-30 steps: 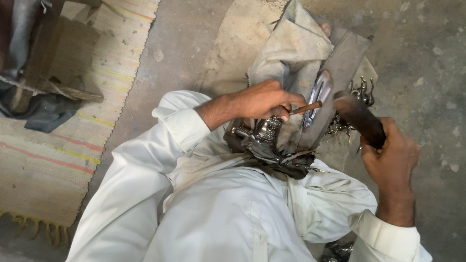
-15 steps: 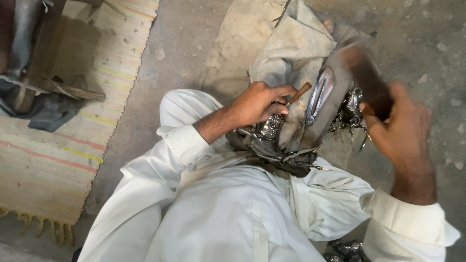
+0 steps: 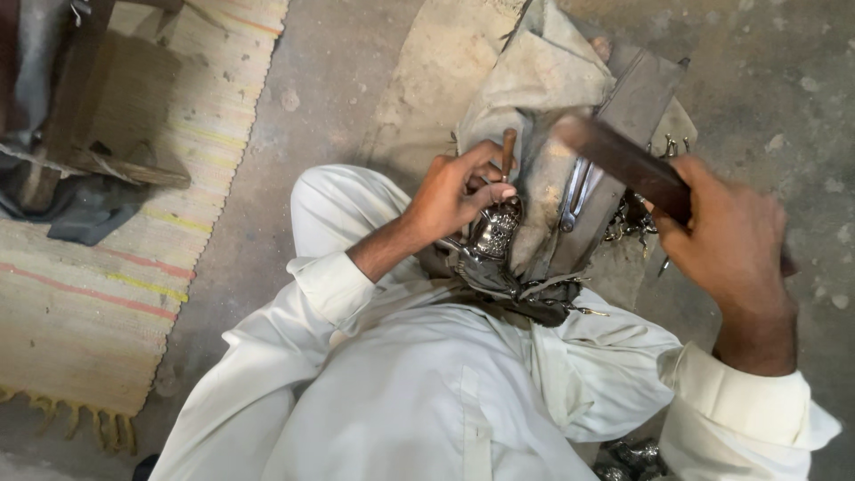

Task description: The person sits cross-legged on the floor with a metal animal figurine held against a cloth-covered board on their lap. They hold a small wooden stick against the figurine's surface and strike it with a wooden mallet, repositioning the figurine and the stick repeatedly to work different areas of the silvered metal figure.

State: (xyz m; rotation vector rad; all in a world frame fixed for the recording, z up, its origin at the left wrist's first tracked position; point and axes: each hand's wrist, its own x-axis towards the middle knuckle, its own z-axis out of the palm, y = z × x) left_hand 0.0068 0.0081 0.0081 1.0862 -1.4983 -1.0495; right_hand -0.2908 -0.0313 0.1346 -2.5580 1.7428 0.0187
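Swinging down from its raised position far right, the right hand (image 3: 726,245) is now gripping a dark wooden mallet (image 3: 623,165) with fingers closed, its blurred head coming toward the punch. Chasing work seems to be in hand: the left hand (image 3: 454,191) is pinching a wooden-handled punch (image 3: 508,151) upright on an embossed metal piece (image 3: 494,233) lying in the lap against a grey cloth-wrapped block (image 3: 543,98). Judging from this, the strike calls for landing squarely on the punch top, clear of the left fingers. A striped woven mat (image 3: 98,294) is lying at left; loose metal pieces (image 3: 637,218) are crowding the block's right side.

Metal piece (image 3: 495,233) on lap, mat (image 3: 134,223) left.
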